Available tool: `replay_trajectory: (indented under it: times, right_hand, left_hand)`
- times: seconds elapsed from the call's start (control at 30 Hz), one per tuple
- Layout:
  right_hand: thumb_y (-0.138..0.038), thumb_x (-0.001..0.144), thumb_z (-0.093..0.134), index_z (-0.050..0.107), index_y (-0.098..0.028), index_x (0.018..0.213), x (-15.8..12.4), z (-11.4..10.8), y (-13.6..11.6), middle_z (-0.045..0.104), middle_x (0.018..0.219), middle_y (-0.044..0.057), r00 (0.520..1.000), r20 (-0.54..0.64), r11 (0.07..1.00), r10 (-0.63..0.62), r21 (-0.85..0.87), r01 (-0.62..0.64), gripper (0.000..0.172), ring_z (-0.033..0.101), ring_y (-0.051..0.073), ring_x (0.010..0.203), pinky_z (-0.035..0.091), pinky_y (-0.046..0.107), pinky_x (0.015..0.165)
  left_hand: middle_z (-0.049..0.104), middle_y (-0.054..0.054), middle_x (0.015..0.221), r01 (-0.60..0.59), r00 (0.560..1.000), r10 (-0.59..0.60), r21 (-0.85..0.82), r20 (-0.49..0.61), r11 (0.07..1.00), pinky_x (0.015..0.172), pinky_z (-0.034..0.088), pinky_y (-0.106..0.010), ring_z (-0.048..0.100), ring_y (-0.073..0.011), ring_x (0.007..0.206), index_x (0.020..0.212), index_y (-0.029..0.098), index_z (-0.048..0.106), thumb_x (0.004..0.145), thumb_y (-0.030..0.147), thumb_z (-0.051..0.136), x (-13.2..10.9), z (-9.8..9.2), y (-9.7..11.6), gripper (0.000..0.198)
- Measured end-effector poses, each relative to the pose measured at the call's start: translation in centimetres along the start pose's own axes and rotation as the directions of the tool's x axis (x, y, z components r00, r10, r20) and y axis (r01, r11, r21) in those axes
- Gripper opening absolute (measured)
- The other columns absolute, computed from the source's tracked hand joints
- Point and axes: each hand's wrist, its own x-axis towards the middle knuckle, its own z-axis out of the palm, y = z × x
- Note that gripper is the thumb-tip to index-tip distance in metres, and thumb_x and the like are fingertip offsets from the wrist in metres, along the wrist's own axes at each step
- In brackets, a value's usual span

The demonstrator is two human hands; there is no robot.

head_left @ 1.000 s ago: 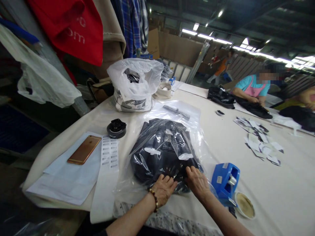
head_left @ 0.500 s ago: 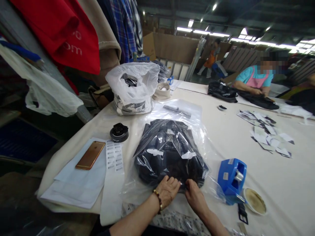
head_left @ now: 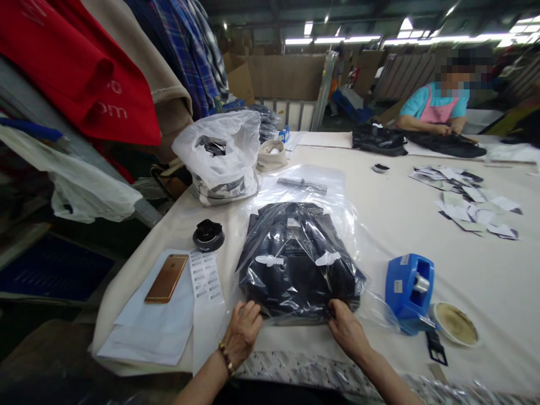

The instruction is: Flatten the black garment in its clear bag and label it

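Note:
A folded black garment lies inside a clear plastic bag point(head_left: 297, 259) on the cream table point(head_left: 379, 225) in front of me. My left hand point(head_left: 243, 332) grips the bag's near left corner, fingers curled over the plastic. My right hand point(head_left: 346, 329) pinches the near edge at the right corner of the garment. A beaded bracelet circles my left wrist.
A blue tape dispenser point(head_left: 409, 289) and a small round dish point(head_left: 455, 323) sit right of the bag. A gold phone point(head_left: 167, 278), barcode label sheet point(head_left: 205, 275) and a black round object point(head_left: 208, 235) lie left. A white bag point(head_left: 221, 154) stands behind. Another person point(head_left: 434, 109) works at the far right beside scattered tags point(head_left: 468, 202).
My hands moved apart from the middle of the bag's near edge to its two corners. The camera view shifted, so the bag now sits squarer in front of me.

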Motion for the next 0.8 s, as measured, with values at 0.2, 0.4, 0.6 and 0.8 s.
replay_trajectory:
  times: [0.2,0.4,0.6,0.8]
  right_hand:
    - [-0.012,0.065,0.036,0.043,-0.023,0.085,0.0,0.1,0.0,0.054,0.083,0.003,1.0,-0.012,1.0,0.015,-0.007,-0.015,0.024,0.056,0.018,0.079,0.045,0.032,0.072]
    - [-0.012,0.065,0.037,0.044,-0.022,0.084,0.1,-0.2,-0.3,0.055,0.081,0.003,1.0,-0.013,1.0,0.019,0.002,-0.018,0.023,0.056,0.018,0.079,0.045,0.031,0.07]
    - [-0.013,0.068,0.036,0.048,-0.021,0.087,-0.2,-0.4,-0.7,0.057,0.084,0.005,1.0,-0.024,0.999,-0.007,0.051,0.009,0.024,0.057,0.019,0.08,0.046,0.032,0.072]
    - [-0.03,0.084,0.041,0.054,-0.023,0.087,-2.7,-4.4,0.0,0.057,0.074,0.001,0.975,-0.221,0.994,0.037,0.113,-0.012,0.015,0.055,0.015,0.067,0.045,0.027,0.065]
  left_hand:
    - [0.058,0.0,0.073,0.11,0.994,-0.106,-0.162,0.033,0.981,0.081,0.033,-0.036,0.049,-0.0154,0.079,0.071,0.017,0.053,0.086,0.011,0.042,1.2,-1.3,0.0,0.02]
    - [0.058,-0.001,0.068,0.269,0.96,-0.258,-0.103,0.106,0.958,0.075,0.031,-0.036,0.049,-0.0168,0.073,0.066,0.017,0.054,0.087,0.014,0.041,2.2,-1.6,0.2,0.024]
    - [0.061,-0.003,0.066,0.343,0.935,-0.336,-0.048,0.118,0.938,0.075,0.03,-0.039,0.052,-0.02,0.072,0.064,0.016,0.056,0.085,0.016,0.044,3.2,-1.7,-0.1,0.024]
    - [0.06,-0.002,0.062,0.241,0.97,-0.239,-0.019,0.051,0.97,0.072,0.03,-0.038,0.053,-0.0192,0.068,0.062,0.018,0.058,0.087,0.021,0.037,2.4,-1.4,-1.1,0.033]
